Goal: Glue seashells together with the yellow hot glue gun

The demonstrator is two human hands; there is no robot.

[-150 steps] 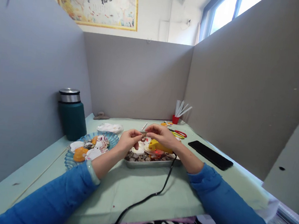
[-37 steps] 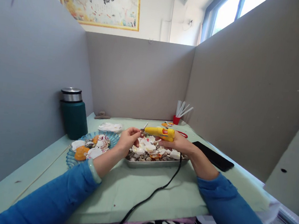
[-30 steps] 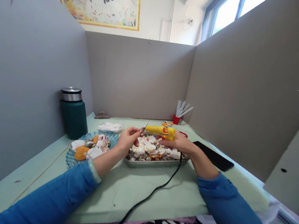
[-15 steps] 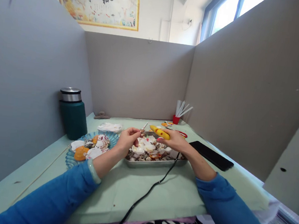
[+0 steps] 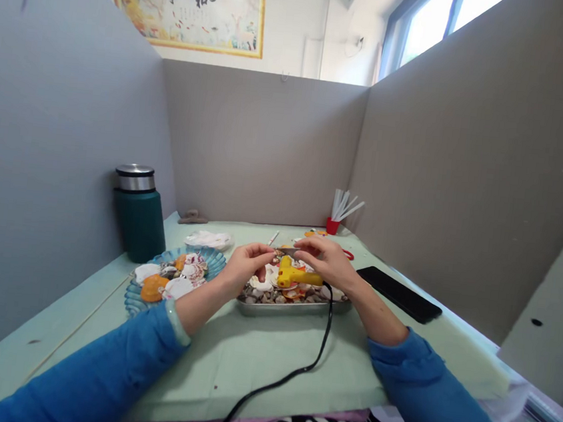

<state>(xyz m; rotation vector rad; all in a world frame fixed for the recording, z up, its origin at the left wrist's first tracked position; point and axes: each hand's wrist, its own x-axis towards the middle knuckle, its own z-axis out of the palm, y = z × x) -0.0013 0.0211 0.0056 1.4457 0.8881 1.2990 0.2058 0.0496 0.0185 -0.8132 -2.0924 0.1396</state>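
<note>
My left hand (image 5: 246, 266) hovers over a metal tray (image 5: 292, 304) of seashells, its fingers pinched on a small object too tiny to name. My right hand (image 5: 325, 261) is beside it, fingertips pinched at that same small piece. A yellow glue gun (image 5: 295, 276) lies on the shells under my right hand, and its black cord (image 5: 295, 367) runs down toward me. Whether my right hand still touches the gun I cannot tell.
A blue glass plate (image 5: 134, 299) of shells sits left of the tray, with a green flask (image 5: 139, 213) behind it. A black phone (image 5: 398, 294) lies to the right. Red scissors (image 5: 347, 253), a red cup of white sticks (image 5: 331, 224) and grey partitions ring the green table.
The glue gun was held up with its nozzle toward my left hand; it now rests lower on the shells, and my right fingers have come to the small piece.
</note>
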